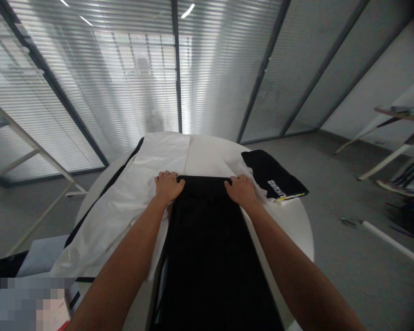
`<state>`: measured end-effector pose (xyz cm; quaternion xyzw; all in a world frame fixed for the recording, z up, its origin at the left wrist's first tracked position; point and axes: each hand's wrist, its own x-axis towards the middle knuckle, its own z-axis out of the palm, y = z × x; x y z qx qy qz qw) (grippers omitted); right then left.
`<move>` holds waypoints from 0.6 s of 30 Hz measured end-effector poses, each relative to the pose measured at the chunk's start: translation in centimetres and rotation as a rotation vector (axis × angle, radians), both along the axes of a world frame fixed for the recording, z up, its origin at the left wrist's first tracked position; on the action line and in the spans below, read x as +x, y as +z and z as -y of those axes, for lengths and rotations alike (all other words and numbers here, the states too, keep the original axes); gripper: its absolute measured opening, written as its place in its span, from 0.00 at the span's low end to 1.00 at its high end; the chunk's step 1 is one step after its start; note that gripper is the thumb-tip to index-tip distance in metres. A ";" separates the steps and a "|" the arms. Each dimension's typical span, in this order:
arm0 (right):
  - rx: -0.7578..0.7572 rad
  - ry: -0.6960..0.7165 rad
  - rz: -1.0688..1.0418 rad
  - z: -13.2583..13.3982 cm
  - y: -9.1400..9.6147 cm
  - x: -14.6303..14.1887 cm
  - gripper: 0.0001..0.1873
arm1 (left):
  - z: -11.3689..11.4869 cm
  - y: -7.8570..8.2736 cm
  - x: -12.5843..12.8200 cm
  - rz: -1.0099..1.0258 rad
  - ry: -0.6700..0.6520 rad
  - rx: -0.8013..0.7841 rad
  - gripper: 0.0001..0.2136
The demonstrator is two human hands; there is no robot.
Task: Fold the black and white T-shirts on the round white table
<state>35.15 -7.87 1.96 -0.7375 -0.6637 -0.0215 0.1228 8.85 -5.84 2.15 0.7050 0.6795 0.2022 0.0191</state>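
A long black cloth item (207, 248), its exact kind unclear, stretches from the round table toward me, and its near end runs out of view. My left hand (169, 186) is closed on its far left corner, thumb at the edge. My right hand (242, 188) grips the far right corner the same way. Between my hands the far edge is straight and taut. Left of it, a large white cloth (124, 207) with a black border lies spread over the table. Just beyond my right hand rests a folded black cloth (271, 172) with white lettering.
The round white table (301, 230) fills the middle. A person (37, 299), partly blurred out, is at the lower left. White frame legs (37, 147) stand at the left, with blinds (134, 92) behind. A white pole (393, 243) and another table (400, 117) are at right.
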 end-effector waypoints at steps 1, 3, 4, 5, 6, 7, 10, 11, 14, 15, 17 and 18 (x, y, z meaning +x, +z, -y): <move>-0.013 -0.009 0.004 0.0 0.0 0.0 0.23 | 0.0 0.1 0.0 -0.009 -0.004 -0.014 0.20; -0.031 -0.020 0.000 0.0 0.0 0.0 0.23 | -0.1 0.1 -0.2 -0.002 -0.032 -0.045 0.20; -0.037 -0.021 -0.008 -0.1 0.0 0.0 0.23 | -0.1 0.1 -0.3 0.012 -0.046 -0.060 0.20; -0.042 -0.021 -0.020 -0.1 -0.1 0.1 0.23 | -0.2 0.1 -0.4 0.030 -0.057 -0.074 0.20; -0.045 -0.018 -0.034 -0.3 -0.1 0.2 0.24 | -0.2 0.1 -0.5 0.049 -0.065 -0.086 0.20; -0.043 -0.012 -0.050 -0.4 -0.2 0.2 0.24 | -0.3 0.0 -0.6 0.068 -0.069 -0.094 0.20; -0.013 0.016 -0.084 -0.9 -0.5 0.5 0.23 | -0.4 -0.2 -0.8 0.118 -0.095 -0.094 0.19; -0.002 0.028 -0.092 -1.0 -0.6 0.6 0.23 | -0.5 -0.3 -0.9 0.139 -0.105 -0.093 0.19; 0.027 0.034 -0.149 -1.3 -0.7 0.7 0.21 | -0.6 -0.5 -1.1 0.222 -0.123 -0.099 0.18; 0.037 0.023 -0.180 -1.4 -0.7 0.7 0.20 | -0.7 -0.5 -1.2 0.247 -0.124 -0.101 0.18; 0.051 -0.002 -0.247 -1.4 -0.6 0.7 0.19 | -0.8 -0.6 -1.3 0.287 -0.129 -0.098 0.18; 0.054 -0.012 -0.277 -1.4 -0.5 0.7 0.18 | -0.8 -0.6 -1.4 0.304 -0.133 -0.095 0.17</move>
